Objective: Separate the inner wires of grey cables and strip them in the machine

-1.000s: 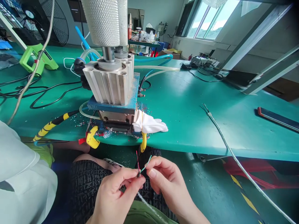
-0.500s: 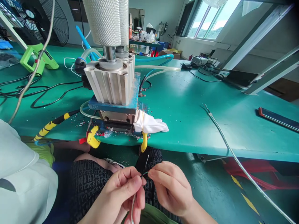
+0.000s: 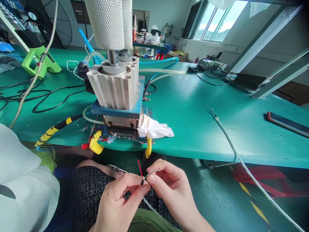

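Desk (image 3: 193,109) layout

The green desk carries a metal press (image 3: 112,88) with small scraps around its base, a green hand tool (image 3: 41,62) at left and a spare cable (image 3: 229,140) at right. A fan (image 3: 32,15) stands at far left; a window (image 3: 213,24) opens behind. The held cable (image 3: 154,208) is before the desk's near edge. Left hand (image 3: 119,198): fingers closed on the cable end. Right hand (image 3: 172,190): fingers pinched on its green wire (image 3: 146,176).
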`<control>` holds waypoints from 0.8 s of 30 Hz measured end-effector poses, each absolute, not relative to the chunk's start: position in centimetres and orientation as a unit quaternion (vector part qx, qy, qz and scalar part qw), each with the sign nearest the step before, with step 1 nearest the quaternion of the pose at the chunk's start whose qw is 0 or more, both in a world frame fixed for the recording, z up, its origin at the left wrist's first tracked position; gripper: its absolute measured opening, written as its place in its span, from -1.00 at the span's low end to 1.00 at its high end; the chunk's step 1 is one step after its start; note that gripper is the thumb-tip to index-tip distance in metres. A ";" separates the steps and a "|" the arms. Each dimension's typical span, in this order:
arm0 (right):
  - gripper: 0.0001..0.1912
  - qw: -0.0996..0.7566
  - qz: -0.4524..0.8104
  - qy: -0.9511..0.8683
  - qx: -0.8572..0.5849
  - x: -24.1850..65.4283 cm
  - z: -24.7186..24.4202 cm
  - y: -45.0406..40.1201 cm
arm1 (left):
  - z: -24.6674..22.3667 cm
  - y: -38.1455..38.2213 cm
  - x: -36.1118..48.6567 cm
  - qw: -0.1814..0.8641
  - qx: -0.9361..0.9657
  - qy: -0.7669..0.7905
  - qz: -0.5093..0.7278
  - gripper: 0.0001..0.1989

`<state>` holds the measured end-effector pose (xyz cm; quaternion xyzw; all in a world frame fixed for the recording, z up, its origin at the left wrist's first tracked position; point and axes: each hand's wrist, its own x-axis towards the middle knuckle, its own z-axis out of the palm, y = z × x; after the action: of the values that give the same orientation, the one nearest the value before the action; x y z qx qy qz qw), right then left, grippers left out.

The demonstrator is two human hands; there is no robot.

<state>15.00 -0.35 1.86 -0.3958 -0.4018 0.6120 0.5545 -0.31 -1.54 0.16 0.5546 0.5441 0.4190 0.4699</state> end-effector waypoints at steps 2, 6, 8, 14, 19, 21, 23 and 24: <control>-0.77 0.545 0.611 -0.404 -0.408 14.8 1.8 -0.3 | 0.0 -1.4 -0.4 0.436 0.567 0.558 0.422 -0.90; -0.77 0.549 0.578 -0.444 -0.409 14.7 1.5 -0.5 | 0.1 -1.4 -0.2 0.441 0.563 0.566 0.410 -0.90; -0.80 0.553 0.544 -0.485 -0.403 14.8 1.2 -0.6 | 0.5 -1.4 0.0 0.485 0.543 0.554 0.404 -0.87; -0.90 0.559 0.469 -0.597 -0.333 15.8 0.5 -0.8 | 1.0 -1.3 -0.4 0.701 0.387 0.464 0.379 -0.63; -0.90 0.609 0.472 -0.553 -0.318 16.3 0.5 -0.9 | -0.1 -1.0 -1.1 0.809 0.299 0.362 0.354 -0.58; -0.90 0.607 0.560 -0.482 -0.292 16.1 0.2 -0.8 | -0.1 -1.0 -0.9 0.803 0.306 0.364 0.359 -0.55; -0.87 0.608 0.620 -0.410 -0.280 15.8 -0.2 -0.6 | 0.1 -1.1 -0.7 0.769 0.341 0.392 0.373 -0.55; -0.86 0.609 0.633 -0.382 -0.288 15.6 -0.5 -0.6 | 0.2 -1.1 -0.5 0.742 0.362 0.417 0.381 -0.57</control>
<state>15.60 -0.57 -0.46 -0.2878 -0.3821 0.6329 0.6088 -0.51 -1.13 0.16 0.3615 0.4173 0.3811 0.7416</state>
